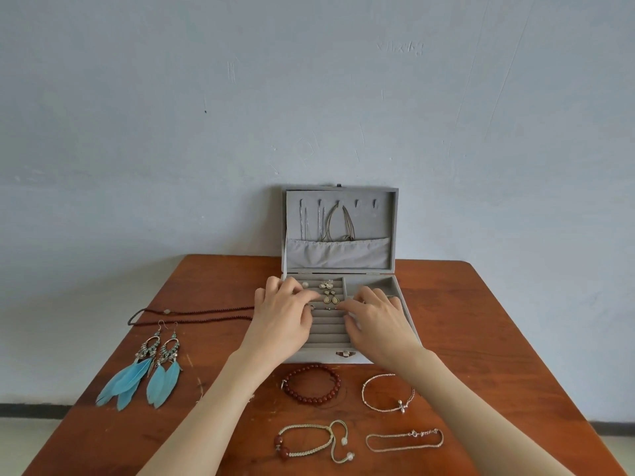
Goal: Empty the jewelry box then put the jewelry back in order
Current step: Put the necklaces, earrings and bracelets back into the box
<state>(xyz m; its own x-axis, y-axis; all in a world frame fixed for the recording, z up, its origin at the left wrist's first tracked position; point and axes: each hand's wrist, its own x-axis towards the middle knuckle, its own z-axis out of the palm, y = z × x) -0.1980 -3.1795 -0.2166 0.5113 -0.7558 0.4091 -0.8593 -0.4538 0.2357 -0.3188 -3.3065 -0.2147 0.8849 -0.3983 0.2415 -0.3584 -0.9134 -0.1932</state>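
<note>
bracelets (360,412) nearest; both hands (285,312) over jewelry box (398,304) ring rolls.

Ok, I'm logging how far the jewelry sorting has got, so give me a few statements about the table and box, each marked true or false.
1. The jewelry box lid stands open, with chains hanging inside it. True.
2. Both hands are over the ring-roll section of the box. True: the left hand and right hand have their fingers on the rolls.
3. The feather earrings lie to the right of the box. False: they lie on the table to its left.
4. The red bead bracelet is inside the box. False: it lies on the table in front of the box.
5. Four bracelets lie in front of the box. True.
</note>
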